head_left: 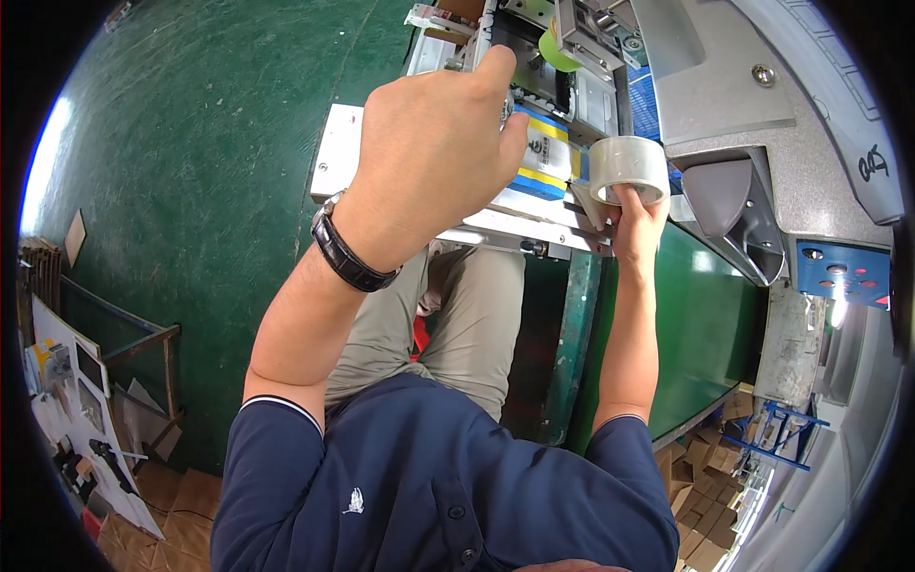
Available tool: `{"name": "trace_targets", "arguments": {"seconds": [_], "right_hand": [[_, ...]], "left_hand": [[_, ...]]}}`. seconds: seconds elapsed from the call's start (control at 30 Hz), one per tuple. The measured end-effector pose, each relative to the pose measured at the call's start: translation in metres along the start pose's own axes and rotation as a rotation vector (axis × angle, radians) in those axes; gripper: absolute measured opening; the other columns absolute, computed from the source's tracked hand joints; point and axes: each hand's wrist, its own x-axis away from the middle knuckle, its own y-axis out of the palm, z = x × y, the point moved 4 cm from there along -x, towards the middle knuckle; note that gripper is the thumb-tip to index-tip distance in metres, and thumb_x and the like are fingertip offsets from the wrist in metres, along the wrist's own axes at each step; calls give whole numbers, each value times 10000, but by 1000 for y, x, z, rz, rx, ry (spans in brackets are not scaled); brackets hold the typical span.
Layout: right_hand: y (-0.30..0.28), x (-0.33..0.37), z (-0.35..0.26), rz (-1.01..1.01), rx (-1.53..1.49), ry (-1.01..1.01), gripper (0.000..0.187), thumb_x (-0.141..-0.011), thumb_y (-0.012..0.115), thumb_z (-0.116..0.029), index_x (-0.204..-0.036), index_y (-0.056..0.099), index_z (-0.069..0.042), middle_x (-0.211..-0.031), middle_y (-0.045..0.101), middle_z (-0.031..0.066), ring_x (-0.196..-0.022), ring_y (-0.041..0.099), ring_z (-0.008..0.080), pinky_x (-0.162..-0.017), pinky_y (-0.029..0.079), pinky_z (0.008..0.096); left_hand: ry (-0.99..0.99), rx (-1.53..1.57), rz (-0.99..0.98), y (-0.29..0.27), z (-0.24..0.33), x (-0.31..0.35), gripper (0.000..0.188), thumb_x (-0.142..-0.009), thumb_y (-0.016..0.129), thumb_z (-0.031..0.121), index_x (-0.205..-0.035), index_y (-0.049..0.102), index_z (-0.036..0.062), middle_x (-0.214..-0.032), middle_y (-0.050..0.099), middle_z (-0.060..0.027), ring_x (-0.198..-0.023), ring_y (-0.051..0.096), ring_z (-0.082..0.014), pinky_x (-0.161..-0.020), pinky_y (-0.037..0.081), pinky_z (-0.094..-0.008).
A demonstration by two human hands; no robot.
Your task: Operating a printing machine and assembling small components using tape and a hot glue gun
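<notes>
grey machine casing [729, 81] to the right of the right hand [637, 229], clear tape roll [629, 160] in that hand's grip

a white metal rail [336, 157] passes below the left hand [434, 143] and ends near the right wrist. the left hand is raised, thumb and forefinger standing apart; its other fingers are hidden, so i cannot tell whether it pinches anything. the right hand pinches the tape roll, one digit inside the core, the rest hidden. the roll sits just beyond the right palm. between the hands, just right of the left thumb, lies a flat piece edged in blue and yellow [548, 157]. just right of the left forefinger's tip is a lime-green ring [556, 50].

for good handling, i'd grip the roll by its core, lightly enough to let it turn, steady the left wrist, and avoid bumping the flat piece's edge.
</notes>
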Motion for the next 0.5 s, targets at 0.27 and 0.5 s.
{"name": "trace_targets", "arguments": {"seconds": [0.27, 0.5], "right_hand": [[-11, -6, 11, 9, 52, -121, 402, -962, 687, -4, -1358, 627, 23, -1178, 706, 174, -931, 705, 215, -695, 601, 266], [-4, -1, 1, -9, -62, 22, 380, -962, 687, 2, -1338, 641, 31, -1149, 717, 170, -907, 710, 220, -687, 605, 273]], "left_hand": [[50, -30, 74, -3, 4, -2, 226, -887, 752, 230, -980, 623, 69, -629, 690, -86, -527, 671, -317, -514, 476, -376], [25, -18, 34, -3, 2, -1, 295, -939, 759, 249, -1155, 681, 64, -660, 695, -85, -481, 586, -242, -505, 461, -350]]}}
